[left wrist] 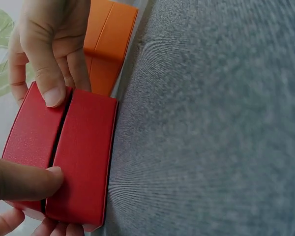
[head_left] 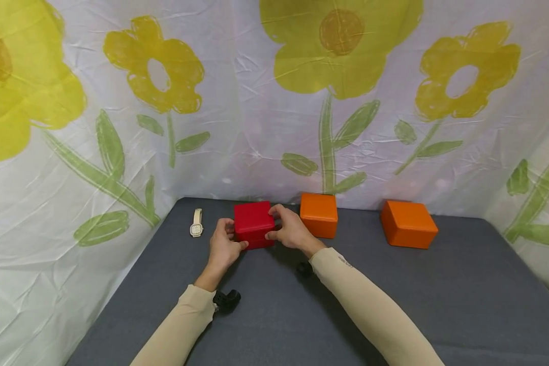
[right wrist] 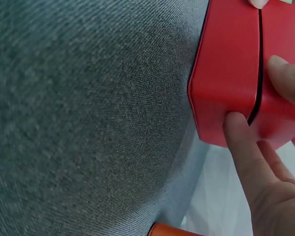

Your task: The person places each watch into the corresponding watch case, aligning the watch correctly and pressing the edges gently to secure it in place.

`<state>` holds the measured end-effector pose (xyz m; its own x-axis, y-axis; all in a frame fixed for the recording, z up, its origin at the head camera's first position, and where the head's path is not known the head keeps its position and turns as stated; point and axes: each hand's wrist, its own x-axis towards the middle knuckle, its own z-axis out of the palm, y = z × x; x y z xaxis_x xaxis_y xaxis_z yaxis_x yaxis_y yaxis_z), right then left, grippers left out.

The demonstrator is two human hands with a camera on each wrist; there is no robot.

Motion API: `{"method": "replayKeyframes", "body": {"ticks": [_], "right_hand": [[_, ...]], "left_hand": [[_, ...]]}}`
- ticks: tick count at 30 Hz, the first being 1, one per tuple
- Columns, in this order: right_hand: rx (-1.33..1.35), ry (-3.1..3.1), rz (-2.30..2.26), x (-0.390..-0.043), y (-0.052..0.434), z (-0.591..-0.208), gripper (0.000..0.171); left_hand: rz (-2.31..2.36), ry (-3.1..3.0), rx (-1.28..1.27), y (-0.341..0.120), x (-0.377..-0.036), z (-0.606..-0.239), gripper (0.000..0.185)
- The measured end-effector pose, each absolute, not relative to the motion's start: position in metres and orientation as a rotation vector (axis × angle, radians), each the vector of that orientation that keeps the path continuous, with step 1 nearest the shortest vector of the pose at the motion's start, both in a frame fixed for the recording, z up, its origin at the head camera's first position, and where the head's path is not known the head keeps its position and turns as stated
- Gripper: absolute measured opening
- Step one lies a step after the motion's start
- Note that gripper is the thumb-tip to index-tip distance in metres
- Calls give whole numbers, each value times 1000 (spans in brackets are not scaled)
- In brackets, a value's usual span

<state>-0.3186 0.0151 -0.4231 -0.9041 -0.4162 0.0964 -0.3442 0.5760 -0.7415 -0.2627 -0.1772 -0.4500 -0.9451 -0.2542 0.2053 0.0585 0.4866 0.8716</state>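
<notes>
A red watch-style box (head_left: 253, 216) stands near the back of the table, its lid down with a thin dark seam between lid and base. At its left side my left hand (head_left: 222, 250) holds it, with the thumb on the front face near the seam in the left wrist view. My right hand (head_left: 294, 230) grips the opposite side, thumb on the front of the lid (left wrist: 32, 132) and a finger against the side of the base (right wrist: 221, 64). A wristwatch (head_left: 196, 223) with a pale strap lies left of the box.
An orange box (head_left: 319, 216) stands just right of the red one, close behind my right hand. Farther right is a second orange box (head_left: 408, 224). Grey cloth covers the table (head_left: 274, 315). A flower-printed curtain (head_left: 251, 127) hangs right behind the table's back edge.
</notes>
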Motion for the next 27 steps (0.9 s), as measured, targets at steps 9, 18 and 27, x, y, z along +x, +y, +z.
{"method": "replayKeyframes", "body": {"ticks": [9,18,27], "right_hand": [[-741,2738,-1180,-319,15,-418,54],[-948,2842,-864,-321,16,-415,52],[-1558,2856,-470,-324,24,-412,35]], "left_hand": [[-1425,-2403,156,-177,-264,-452,66],[-1443,-2399,171,-177,-264,-454,66],[-1419,-2407,135,-178,-263,-454,68]]}}
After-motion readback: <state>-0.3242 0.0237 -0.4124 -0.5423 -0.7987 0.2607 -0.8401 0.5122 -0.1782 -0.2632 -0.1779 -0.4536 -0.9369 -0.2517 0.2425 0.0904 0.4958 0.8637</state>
